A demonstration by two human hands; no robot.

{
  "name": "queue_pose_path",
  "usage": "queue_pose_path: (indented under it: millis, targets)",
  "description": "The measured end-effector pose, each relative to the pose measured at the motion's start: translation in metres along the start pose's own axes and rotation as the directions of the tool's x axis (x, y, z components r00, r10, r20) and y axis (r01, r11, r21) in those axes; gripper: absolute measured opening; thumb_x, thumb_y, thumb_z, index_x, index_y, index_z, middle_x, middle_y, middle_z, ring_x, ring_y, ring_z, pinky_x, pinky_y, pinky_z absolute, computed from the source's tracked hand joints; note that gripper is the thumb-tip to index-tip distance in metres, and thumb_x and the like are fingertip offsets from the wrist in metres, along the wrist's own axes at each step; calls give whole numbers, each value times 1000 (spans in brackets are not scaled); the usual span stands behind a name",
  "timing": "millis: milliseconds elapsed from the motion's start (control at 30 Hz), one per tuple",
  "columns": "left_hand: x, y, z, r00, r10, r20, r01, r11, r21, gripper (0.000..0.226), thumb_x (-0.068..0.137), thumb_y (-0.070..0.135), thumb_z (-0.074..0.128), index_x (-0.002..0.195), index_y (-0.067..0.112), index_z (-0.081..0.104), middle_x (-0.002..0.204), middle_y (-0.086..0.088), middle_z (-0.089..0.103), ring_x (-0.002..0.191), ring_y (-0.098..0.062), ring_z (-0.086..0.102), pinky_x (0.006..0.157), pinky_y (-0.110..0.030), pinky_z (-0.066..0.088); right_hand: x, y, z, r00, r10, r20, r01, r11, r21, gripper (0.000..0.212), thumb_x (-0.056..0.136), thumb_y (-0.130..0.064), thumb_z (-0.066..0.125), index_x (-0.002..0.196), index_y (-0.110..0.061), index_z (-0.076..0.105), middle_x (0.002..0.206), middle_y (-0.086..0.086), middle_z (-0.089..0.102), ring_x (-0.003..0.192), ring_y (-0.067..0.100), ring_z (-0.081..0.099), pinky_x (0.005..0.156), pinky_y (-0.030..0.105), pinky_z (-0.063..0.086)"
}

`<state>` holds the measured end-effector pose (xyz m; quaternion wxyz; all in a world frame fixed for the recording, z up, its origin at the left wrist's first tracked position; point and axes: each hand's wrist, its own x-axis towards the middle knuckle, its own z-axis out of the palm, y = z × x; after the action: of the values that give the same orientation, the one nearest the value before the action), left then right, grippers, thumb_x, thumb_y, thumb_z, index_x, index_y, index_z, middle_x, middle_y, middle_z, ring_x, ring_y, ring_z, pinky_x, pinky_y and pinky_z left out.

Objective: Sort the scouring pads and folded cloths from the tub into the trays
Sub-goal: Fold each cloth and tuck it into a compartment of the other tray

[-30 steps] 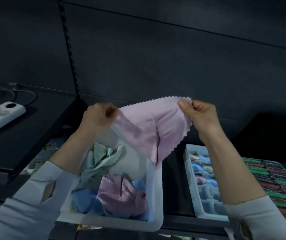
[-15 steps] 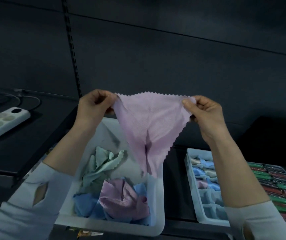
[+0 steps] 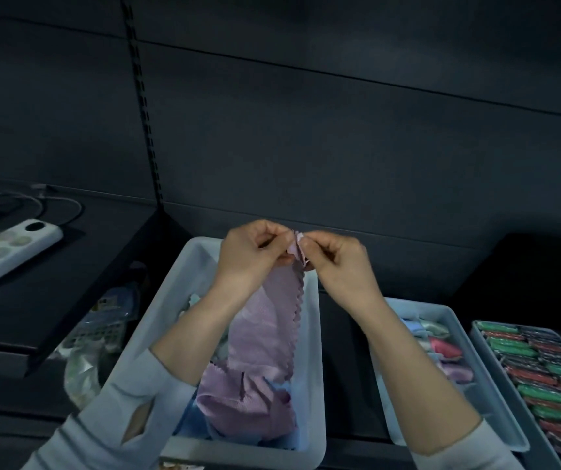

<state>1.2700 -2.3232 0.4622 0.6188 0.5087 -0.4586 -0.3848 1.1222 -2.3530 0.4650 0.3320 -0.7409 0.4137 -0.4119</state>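
A pink cloth [image 3: 265, 327] with a zigzag edge hangs folded in half above the white tub [image 3: 313, 334]. My left hand [image 3: 252, 256] and my right hand [image 3: 336, 262] pinch its top corners together, thumbs nearly touching. Inside the tub lie another crumpled pink cloth [image 3: 248, 405], blue cloths [image 3: 194, 422] and a pale green one mostly hidden behind my left forearm. To the right, a white divided tray [image 3: 455, 378] holds folded cloths in blue, pink and pale colours.
At the far right stands a tray [image 3: 543, 374] packed with green and red wrapped items. A white power strip [image 3: 4, 256] with cables lies on the dark shelf at left. Plastic-wrapped packs [image 3: 99, 330] sit beside the tub. A dark back wall rises behind.
The pink cloth was held spread wide between my hands; now my hands have come together and lowered, folding it in half so it hangs narrow.
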Motion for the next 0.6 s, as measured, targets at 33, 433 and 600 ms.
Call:
queue_pose_path:
  millis: [33, 433, 600]
  targets:
    - [0, -2, -2, 1000, 8, 1, -9, 1000, 24, 8, 91, 4, 63, 88, 3, 71, 83, -10, 74, 78, -19, 72, 73, -29, 59, -2, -1, -2, 999, 6, 39, -7, 1000, 17, 14, 94, -23, 63, 97, -18, 76, 85, -2, 75, 80, 17, 70, 79, 36, 58]
    - [2, -16, -11, 981, -195, 19, 187, 961, 203, 77, 83, 63, 58, 141, 15, 45, 129, 10, 59, 118, -3, 53, 102, -21, 38, 0, -4, -28, 994, 11, 108, -47, 939, 341, 6, 95, -10, 61, 93, -10, 67, 81, 6, 61, 76, 16, 53, 75, 24, 45]
    - [-1, -25, -10, 858, -336, 390, 393, 916, -76, 73, 69, 55, 73, 124, 7, 62, 118, -7, 70, 112, -20, 64, 101, -31, 46, 0, -7, -43, 986, 64, 151, -128, 877, 464, 13, 99, -10, 50, 98, -9, 62, 88, 13, 56, 79, 25, 48, 70, 32, 38]
